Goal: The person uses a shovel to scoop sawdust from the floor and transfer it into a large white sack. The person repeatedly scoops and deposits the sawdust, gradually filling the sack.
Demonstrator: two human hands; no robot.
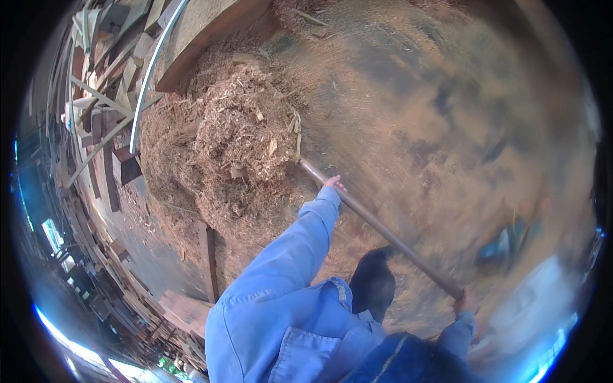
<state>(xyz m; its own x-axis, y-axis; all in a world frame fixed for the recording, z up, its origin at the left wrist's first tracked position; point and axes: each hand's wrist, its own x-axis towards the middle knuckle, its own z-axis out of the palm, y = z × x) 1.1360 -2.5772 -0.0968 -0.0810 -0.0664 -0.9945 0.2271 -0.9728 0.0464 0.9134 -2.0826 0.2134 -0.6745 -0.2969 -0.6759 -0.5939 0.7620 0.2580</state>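
Observation:
A long-handled shovel (389,237) runs diagonally from the heap toward my lower right. Its head is mostly hidden under a mound of wood shavings (239,121), with only a bit of edge showing near the handle's socket. My left hand (335,184) is wrapped round the handle near the shovel head, arm stretched forward. At the handle's far end, low on the right, my right hand (468,301) is closed round it, slightly blurred. Loose chips and sawdust spread below and left of the mound.
A thick timber (211,38) lies beyond the shavings, beside a curved pale strip (150,76). Stacked offcuts (105,121) crowd the left. A narrow board (208,262) lies near the heap's lower edge. A blurred bluish thing (497,251) is on the dusty floor at right.

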